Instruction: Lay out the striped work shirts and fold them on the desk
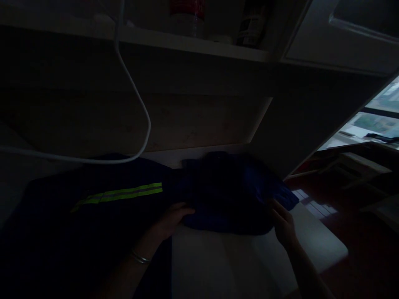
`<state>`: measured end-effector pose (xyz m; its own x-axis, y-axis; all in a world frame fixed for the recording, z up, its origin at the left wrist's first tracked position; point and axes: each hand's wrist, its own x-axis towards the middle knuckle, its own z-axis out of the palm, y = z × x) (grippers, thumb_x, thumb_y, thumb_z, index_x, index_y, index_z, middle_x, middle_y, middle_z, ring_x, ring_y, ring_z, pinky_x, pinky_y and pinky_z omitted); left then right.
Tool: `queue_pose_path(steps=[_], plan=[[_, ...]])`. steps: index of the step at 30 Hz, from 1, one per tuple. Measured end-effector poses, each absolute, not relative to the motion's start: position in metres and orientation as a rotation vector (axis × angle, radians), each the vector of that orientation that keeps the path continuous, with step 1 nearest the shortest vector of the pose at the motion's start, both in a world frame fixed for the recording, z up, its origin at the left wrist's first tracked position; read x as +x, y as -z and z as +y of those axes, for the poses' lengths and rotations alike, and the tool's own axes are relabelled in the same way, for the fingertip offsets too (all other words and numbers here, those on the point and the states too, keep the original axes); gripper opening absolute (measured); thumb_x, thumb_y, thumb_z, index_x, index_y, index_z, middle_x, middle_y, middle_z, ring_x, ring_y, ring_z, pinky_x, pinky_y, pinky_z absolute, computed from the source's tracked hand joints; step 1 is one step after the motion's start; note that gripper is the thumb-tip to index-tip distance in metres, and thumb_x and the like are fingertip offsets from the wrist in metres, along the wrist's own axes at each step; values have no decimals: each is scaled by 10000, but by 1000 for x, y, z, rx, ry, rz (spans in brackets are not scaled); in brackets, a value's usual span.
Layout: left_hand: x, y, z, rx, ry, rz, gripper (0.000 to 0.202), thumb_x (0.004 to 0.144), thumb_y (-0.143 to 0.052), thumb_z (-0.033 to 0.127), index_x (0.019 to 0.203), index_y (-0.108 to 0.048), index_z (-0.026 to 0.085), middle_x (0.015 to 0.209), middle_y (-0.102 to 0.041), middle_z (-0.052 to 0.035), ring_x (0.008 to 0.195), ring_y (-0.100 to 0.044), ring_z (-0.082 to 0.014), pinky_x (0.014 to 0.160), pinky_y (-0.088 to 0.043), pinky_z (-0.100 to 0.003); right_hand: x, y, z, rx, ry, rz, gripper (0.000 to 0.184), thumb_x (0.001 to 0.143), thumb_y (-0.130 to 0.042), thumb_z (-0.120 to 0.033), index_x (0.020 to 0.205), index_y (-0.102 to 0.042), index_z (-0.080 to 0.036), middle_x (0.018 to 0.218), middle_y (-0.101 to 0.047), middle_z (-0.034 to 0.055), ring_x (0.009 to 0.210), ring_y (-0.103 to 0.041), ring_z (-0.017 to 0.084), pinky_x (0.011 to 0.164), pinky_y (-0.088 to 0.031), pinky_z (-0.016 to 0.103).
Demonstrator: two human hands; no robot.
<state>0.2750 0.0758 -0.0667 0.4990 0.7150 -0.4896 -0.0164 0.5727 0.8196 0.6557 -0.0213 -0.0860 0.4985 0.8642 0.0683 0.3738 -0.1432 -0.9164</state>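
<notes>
Dark blue clothing lies spread across a white surface in very dim light. On its left part, a garment bears a yellow-green reflective stripe. The right part is a dark blue cloth, seemingly a piece of clothing; whether the two are joined I cannot tell. My left hand, with a silvery bangle on the wrist, grips the cloth's near left edge, thumb on top. At the right end, my right hand has its fingers closed on the cloth's edge. Shadow partly hides the fingertips of both hands.
A white cable hangs in a loop in front of the back panel. Above runs a shelf with a red-labelled bottle and a dark container. The white tabletop ends at a rounded corner. A window lies right.
</notes>
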Motion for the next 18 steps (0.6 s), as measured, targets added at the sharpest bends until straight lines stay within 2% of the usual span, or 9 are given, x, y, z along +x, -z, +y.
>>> queue_pose_path(steps=[2, 4, 6, 8, 10, 12, 15, 16, 18], plan=[[281, 60, 75, 952, -405, 880, 450, 724, -756, 377, 1116, -700, 163, 1075, -761, -92, 983, -703, -242, 903, -528, -369, 666, 90, -38, -1883, -759, -966, 503, 736, -577, -651, 999, -652, -229, 1115, -692, 124, 1053, -648, 340, 847, -544, 404], [289, 57, 76, 1220, -368, 950, 444, 762, -707, 402, 1148, -688, 183, 1113, -752, -88, 1006, -695, -254, 913, -524, -385, 666, 84, -38, -2000, -763, -960, 619, 758, -539, -696, 1162, -638, -238, 1213, -677, 112, 1129, -632, 326, 883, -544, 397], [299, 57, 77, 1532, -405, 1057, 377, 775, -669, 358, 1120, -703, 211, 1137, -744, -85, 1059, -671, -275, 983, -484, -416, 654, 74, -26, -2096, -742, -1042, 643, 756, -567, -698, 1212, -638, -250, 1168, -700, 95, 1072, -660, 298, 863, -546, 378], [309, 55, 75, 1724, -453, 1095, 310, 744, -657, 267, 1043, -735, 237, 1213, -716, -80, 1169, -620, -299, 1074, -412, -437, 637, 64, -12, -2146, -822, -1177, 554, 691, -667, -656, 1043, -712, -231, 900, -738, 73, 844, -694, 274, 750, -553, 359], [315, 52, 65, 1806, -482, 986, 274, 713, -629, 176, 944, -763, 234, 1374, -627, -68, 1296, -539, -308, 1138, -352, -429, 624, 58, -7, -2095, -959, -1271, 425, 649, -720, -609, 816, -726, -218, 682, -693, 34, 669, -659, 237, 659, -540, 343], [315, 47, 47, 1926, -443, 749, 321, 670, -565, 79, 862, -778, 223, 1409, -602, -49, 1316, -528, -295, 1137, -365, -411, 622, 55, -16, -1966, -1114, -1213, 397, 676, -708, -598, 770, -723, -213, 698, -707, 31, 657, -662, 228, 656, -545, 347], [301, 45, 9, 2002, -149, 419, 455, 647, -484, 13, 889, -791, 247, 1144, -750, -40, 1125, -662, -282, 1018, -479, -418, 642, 57, -57, -1801, -1296, -988, 403, 692, -706, -596, 860, -754, -233, 887, -759, 83, 780, -714, 274, 743, -572, 399], [294, 46, -4, 2003, -53, 409, 455, 670, -509, 31, 949, -788, 258, 1110, -761, -44, 1098, -673, -303, 985, -499, -437, 653, 59, -75, -1783, -1313, -974, 397, 679, -711, -599, 850, -760, -244, 916, -761, 105, 824, -721, 298, 779, -575, 422], [277, 49, -23, 1978, 12, 514, 445, 740, -630, 169, 1157, -727, 289, 1280, -691, -62, 1167, -635, -354, 983, -499, -475, 674, 63, -108, -1886, -1170, -1038, 384, 647, -712, -629, 768, -761, -267, 901, -757, 145, 868, -722, 341, 807, -578, 455]])
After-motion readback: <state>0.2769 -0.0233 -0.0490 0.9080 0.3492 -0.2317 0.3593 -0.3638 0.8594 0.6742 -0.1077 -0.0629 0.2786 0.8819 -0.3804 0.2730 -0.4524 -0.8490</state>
